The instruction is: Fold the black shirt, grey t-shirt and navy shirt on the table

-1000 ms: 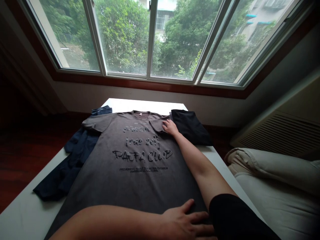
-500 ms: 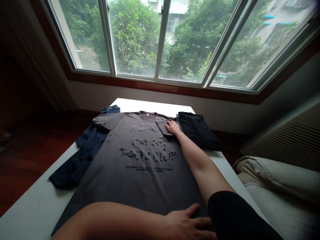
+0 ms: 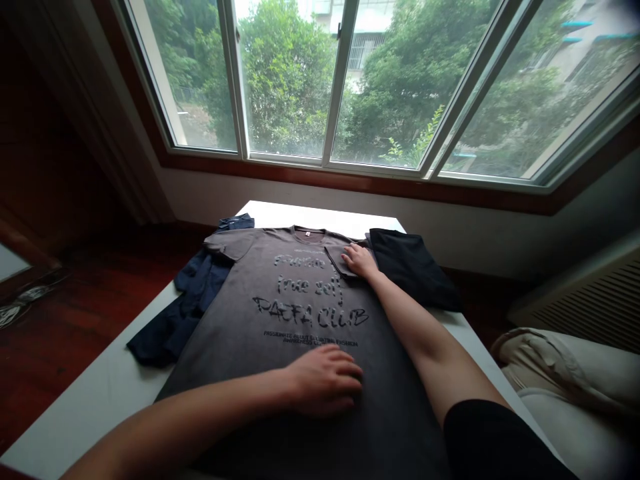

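Windows [image 3: 285,80] span the far side of the room from where I watch, with green trees behind the glass. Below them I have the white surface [image 3: 105,393], and dark red floor [image 3: 150,267] shows to its left. Across the middle of the surface lies the grey shirt [image 3: 240,347], collar towards the windows, dark lettering facing up. Pale bedding [image 3: 575,367] is heaped beside the surface on the right. I see a folded black garment [image 3: 413,267] by the shirt's right shoulder as I view it, and a crumpled navy garment [image 3: 195,300] partly under its left sleeve. My left hand [image 3: 325,380] is loosely spread, fingers a little bent, over the shirt just under the small print; I cannot tell how firmly it touches. My right hand [image 3: 360,260] lies palm down, fingers slightly apart, on the sleeve [image 3: 340,261] folded inward across the shirt. Thin cables [image 3: 15,310] sit on the floor at far left.
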The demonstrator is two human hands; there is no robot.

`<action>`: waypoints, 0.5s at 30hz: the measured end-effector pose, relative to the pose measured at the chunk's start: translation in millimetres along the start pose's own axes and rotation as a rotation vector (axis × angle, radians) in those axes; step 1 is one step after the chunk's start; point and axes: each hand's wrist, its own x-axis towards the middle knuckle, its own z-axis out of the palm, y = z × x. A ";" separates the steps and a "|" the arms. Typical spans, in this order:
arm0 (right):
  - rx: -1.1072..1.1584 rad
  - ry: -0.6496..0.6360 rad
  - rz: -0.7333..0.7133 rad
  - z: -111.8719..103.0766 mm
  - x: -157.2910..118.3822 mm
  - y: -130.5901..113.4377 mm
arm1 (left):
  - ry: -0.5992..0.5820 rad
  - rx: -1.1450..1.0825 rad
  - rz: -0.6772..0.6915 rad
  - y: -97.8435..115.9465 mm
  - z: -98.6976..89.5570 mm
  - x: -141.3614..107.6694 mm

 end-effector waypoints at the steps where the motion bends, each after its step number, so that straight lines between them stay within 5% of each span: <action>1: 0.012 -0.016 0.008 0.5 -4.5 -2.7 | 0.047 -0.041 -0.121 -23.7 -11.2 -14.8; 5: 0.014 -0.091 0.065 3.8 -23.3 -8.8 | 0.429 -0.061 -0.733 -133.4 -67.7 -77.4; 9: -0.021 -0.040 0.081 -0.3 -36.3 -14.6 | 0.750 0.174 -1.292 -228.7 -127.3 -134.1; 15: -0.138 0.191 -0.017 -15.8 -49.7 -33.0 | 0.937 0.110 -1.853 -305.8 -169.3 -184.5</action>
